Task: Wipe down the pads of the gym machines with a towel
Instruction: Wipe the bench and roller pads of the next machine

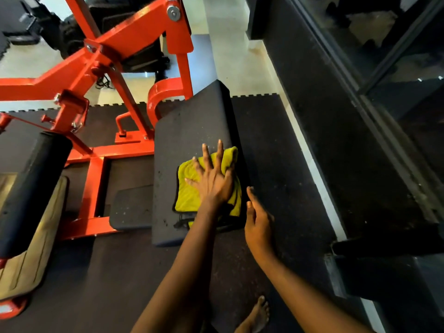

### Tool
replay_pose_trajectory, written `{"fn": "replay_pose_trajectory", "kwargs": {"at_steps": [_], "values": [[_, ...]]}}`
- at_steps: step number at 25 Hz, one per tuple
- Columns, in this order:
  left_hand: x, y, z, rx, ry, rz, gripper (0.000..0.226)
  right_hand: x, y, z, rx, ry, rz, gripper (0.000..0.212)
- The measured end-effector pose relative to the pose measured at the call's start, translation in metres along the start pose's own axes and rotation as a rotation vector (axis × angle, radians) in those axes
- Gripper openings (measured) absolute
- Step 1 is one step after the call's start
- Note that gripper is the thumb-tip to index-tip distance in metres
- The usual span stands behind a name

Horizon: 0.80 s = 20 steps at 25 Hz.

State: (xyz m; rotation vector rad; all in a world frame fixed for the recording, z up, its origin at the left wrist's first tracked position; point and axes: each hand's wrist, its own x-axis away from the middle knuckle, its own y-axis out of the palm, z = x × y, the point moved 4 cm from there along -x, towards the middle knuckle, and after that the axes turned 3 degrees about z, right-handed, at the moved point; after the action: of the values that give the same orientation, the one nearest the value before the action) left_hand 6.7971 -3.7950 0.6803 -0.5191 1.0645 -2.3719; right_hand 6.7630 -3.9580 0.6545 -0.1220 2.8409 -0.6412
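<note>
Head view: a dark pad (187,131) fills the middle of the frame, running from the centre up toward 12 o'clock. A folded yellow towel (187,195) lies flat on the half of the pad nearer the person, toward its right edge. The left grip (212,181) lies palm down on top of the towel with its fingers (204,152) spread wide and straight, their tips reaching past the towel's far edge; the thumb lies against a bunched fold at the towel's 2 o'clock corner. The right grip (258,224) is at 4 o'clock from the towel, just beside the pad's right edge, fingers straight and loosely together, holding nothing; whether it touches the pad cannot be told.

A red frame (134,32) stands from 9 to 12 o'clock of the pad. A black roller (31,183) slants at 9 o'clock, with a tan seat (28,260) below it at 8 o'clock. A small dark plate (132,207) sits against the pad's left side. A bare foot (257,316) stands at 6 o'clock on the dark mat (276,145). A black ledge (336,140) runs along 3 o'clock
</note>
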Motion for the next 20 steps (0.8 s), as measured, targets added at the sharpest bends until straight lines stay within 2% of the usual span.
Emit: {"fn": "replay_pose_trajectory", "kwargs": {"at_steps": [5, 7, 11, 16, 20], "values": [[0.054, 0.005, -0.017, -0.061, 0.259, -0.012, 0.06, -0.007, -0.002, 0.003, 0.007, 0.074, 0.035, 0.039], [0.06, 0.008, -0.019, -0.066, 0.241, -0.029, 0.057, -0.011, 0.0, 0.002, 0.035, 0.127, 0.069, 0.039], [0.008, 0.007, -0.004, -0.047, 0.219, -0.034, 0.057, -0.017, 0.0, -0.007, 0.071, 0.138, 0.143, 0.039], [-0.054, -0.006, 0.011, 0.013, 0.167, -0.011, 0.055, -0.013, 0.004, -0.009, 0.09, 0.148, 0.135, 0.028], [-0.012, -0.005, -0.007, -0.04, 0.36, -0.034, 0.061, -0.017, 0.004, -0.011, 0.076, 0.181, 0.175, 0.028]]}}
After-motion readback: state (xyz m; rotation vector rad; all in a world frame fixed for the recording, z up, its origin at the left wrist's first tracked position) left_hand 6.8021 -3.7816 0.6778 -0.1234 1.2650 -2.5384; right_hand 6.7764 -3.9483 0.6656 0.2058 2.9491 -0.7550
